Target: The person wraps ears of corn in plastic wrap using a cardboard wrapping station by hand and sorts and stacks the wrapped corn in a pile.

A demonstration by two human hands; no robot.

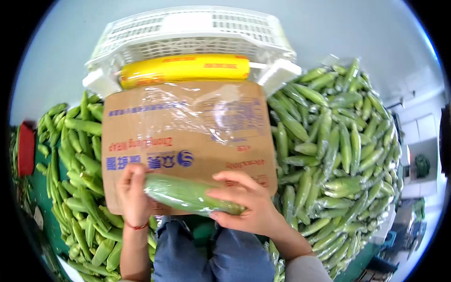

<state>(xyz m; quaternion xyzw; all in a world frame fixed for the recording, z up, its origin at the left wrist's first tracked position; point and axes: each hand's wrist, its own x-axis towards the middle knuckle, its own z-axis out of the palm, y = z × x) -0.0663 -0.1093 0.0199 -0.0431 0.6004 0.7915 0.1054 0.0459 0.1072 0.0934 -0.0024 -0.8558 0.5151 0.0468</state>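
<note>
Green ear of corn point(181, 193), wrapped in clear film, lies crosswise over the near edge of the cardboard box point(188, 129), tilted slightly, right end lower. Can't tell if it touches the box top or is held just above. Right hand point(251, 202): fingers wrapped round the ear's right end, grasping it. Left hand point(133, 193): fingers curled at the ear's left end, near the box's near left corner; can't tell if they grip it or just press against it. Red bracelet point(136, 226) on left wrist.

Box print faces up, blue and red lettering, upside down from here. Clear film point(225, 110), wrinkled and glossy, over the far part of the top. Yellow roll point(185, 69) along the box's far edge, white plastic crate point(192, 28) right behind it.

Heap of unwrapped ears point(77, 183) off the left edge; heap of film-wrapped ears point(336, 160) off the right edge. Red container point(26, 149) beyond the left heap. Knees in blue jeans point(211, 256) below the near edge.
</note>
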